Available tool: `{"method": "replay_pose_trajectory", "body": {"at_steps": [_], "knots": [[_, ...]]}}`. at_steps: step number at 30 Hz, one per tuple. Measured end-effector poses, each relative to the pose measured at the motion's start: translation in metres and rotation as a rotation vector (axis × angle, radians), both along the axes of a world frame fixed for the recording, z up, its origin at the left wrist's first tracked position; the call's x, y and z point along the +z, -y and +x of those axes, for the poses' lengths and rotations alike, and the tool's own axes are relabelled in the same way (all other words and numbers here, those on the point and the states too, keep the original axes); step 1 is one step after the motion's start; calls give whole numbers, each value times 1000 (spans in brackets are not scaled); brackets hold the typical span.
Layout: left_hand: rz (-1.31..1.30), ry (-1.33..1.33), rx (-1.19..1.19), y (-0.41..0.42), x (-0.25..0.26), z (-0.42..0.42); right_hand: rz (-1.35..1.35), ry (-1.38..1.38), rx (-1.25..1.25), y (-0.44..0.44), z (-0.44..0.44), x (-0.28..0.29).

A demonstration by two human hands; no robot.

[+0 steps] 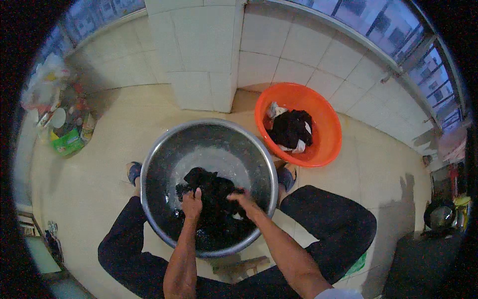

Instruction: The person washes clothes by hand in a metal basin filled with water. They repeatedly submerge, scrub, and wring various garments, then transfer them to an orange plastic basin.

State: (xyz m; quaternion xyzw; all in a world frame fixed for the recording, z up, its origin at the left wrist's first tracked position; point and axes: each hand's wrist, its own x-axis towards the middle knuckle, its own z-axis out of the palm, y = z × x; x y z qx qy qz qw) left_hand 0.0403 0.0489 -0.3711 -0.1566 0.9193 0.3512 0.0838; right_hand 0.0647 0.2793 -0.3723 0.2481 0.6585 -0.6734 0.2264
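Observation:
A large round metal basin [209,129] stands on the floor between my legs, with some water in it. Wet black cloth [214,194] lies bunched in its lower half. My left hand [192,203] is closed on the left part of the cloth, thumb up. My right hand [244,202] is at the right part of the same cloth, slightly blurred; its fingers reach over the fabric, and whether they grip it is unclear. A small white patch shows near my right wrist.
An orange plastic basin [328,138] with black and white cloth [291,129] touches or nearly touches the metal basin's upper right. Tiled walls [201,37] rise beyond. Plastic bags [46,86] and a green package [68,142] lie at the left. A dark pan [440,216] is at the far right.

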Motion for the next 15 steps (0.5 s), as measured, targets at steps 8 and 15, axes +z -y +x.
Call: {"method": "replay_pose_trajectory", "body": {"at_steps": [8,15], "knots": [[326,-426,25,-26,127,11,218,-466,131,3,-18,109],[10,-524,-124,-21,139,44,404,-552,253,10,11,136]]}}
